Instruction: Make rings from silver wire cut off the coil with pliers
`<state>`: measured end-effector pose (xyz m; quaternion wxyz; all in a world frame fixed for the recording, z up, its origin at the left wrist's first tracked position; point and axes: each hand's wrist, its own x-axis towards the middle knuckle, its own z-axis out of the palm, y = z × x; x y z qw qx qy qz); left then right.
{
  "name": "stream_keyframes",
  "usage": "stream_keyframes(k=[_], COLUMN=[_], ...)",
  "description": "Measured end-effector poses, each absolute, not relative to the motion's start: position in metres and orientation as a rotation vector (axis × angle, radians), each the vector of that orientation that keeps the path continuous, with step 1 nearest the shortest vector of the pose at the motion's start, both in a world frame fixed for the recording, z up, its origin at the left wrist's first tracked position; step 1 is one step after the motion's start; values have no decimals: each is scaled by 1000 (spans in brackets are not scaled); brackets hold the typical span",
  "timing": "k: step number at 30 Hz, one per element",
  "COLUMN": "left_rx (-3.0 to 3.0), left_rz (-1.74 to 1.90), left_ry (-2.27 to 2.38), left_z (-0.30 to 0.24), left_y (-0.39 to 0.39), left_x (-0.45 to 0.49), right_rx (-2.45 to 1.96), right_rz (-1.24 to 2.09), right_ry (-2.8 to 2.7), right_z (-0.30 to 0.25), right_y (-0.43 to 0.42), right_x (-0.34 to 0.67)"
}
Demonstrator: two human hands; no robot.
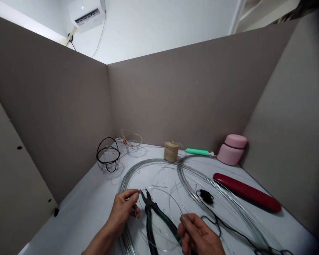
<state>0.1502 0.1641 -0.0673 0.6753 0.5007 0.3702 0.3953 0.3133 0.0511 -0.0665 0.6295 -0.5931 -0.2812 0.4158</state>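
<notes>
My left hand (pixel 124 206) pinches a piece of thin metal wire between thumb and fingertips, just left of the pliers' jaws. A wire loop (pixel 163 191) arcs from there across to my right hand (pixel 200 234), whose thumb and fingers are closed on it. Between my hands lie the pliers (pixel 150 204), dark with green handles, their jaws apart and pointing away from me. One handle runs under or beside my right fingers; whether they touch it, I cannot tell. Beneath everything lies a large coil of silvery wire (pixel 130 171).
A black-wrapped wire frame (pixel 108 163) and a paler one (pixel 133 143) stand back left. Along the back are a twine spool (pixel 171 152), a green tube (pixel 198 152) and a pink jar (pixel 232 150). Right lie a red case (pixel 247 192) and black cord (pixel 206 196). Partitions (pixel 180 95) enclose the table.
</notes>
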Motion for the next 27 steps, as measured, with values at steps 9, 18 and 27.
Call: stream_keyframes(k=[9,18,27], left_rx=[1366,1766,1699], left_rz=[717,1002,1157], left_ry=[739,1057,1128], left_z=[-66,-67,-73], left_y=[171,170,173], left_x=[143,154,161], right_rx=[-1385,-1251,-1263], right_rz=[1076,1099,1196], right_ry=[-713,-772,-790], right_z=[-67,-63,-70], right_y=[53,58,54], right_x=[325,332,327])
